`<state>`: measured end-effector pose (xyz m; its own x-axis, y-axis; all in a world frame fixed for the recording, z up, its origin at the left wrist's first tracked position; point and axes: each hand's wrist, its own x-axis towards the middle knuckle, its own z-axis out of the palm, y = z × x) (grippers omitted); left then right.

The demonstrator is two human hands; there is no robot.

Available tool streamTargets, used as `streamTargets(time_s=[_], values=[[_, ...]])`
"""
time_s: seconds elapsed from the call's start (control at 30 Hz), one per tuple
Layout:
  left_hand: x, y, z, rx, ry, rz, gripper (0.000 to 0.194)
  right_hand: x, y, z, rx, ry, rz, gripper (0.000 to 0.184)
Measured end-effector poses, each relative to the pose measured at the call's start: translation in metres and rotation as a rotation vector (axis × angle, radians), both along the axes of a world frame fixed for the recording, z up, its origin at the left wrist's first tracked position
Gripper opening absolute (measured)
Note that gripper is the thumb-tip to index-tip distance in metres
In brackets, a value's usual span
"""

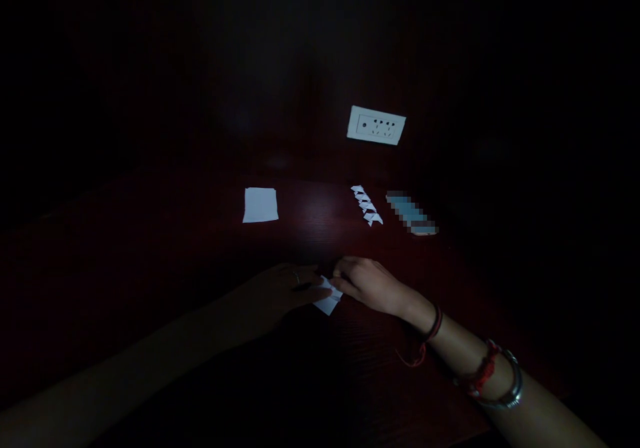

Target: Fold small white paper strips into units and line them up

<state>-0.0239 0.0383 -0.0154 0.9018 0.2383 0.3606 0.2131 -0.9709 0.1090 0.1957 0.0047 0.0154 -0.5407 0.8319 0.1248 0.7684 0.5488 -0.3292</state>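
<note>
A small piece of white paper, partly folded, lies on the dark red table between my two hands. The fingers of my left hand reach over its left side and hold it against the table; this hand is in shadow and wears a ring. From the right, my right hand has curled fingers, with thumb and forefinger closed at the paper's upper right edge. My fingers hide part of the paper and its folds. Red cord bracelets and a silver bangle circle my right wrist and forearm.
A stack of square white paper lies farther back on the left. Toward the back right is a row of small folded paper pieces, beside a phone-like object blurred by pixelation. A white wall socket sits behind. The surroundings are very dark.
</note>
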Motion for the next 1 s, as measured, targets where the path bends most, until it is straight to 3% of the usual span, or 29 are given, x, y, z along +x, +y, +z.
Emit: streamTargets(time_s=[0.37,0.5,0.6,1.0], values=[[0.0,0.001,-0.008,0.007,-0.002,0.047,0.044,0.0,0.003,-0.008,-0.008,0.162,-0.085,0.011],[0.0,0.0,-0.004,-0.003,0.038,0.041,0.05,0.007,-0.002,-0.002,0.073,0.212,0.072,0.014],[0.0,-0.001,-0.001,0.011,0.056,0.061,0.056,0.013,-0.008,0.003,0.111,0.111,0.188,0.022],[-0.002,0.003,-0.008,-0.004,0.119,0.058,0.067,0.015,-0.01,0.002,0.3,-0.184,0.319,0.024]])
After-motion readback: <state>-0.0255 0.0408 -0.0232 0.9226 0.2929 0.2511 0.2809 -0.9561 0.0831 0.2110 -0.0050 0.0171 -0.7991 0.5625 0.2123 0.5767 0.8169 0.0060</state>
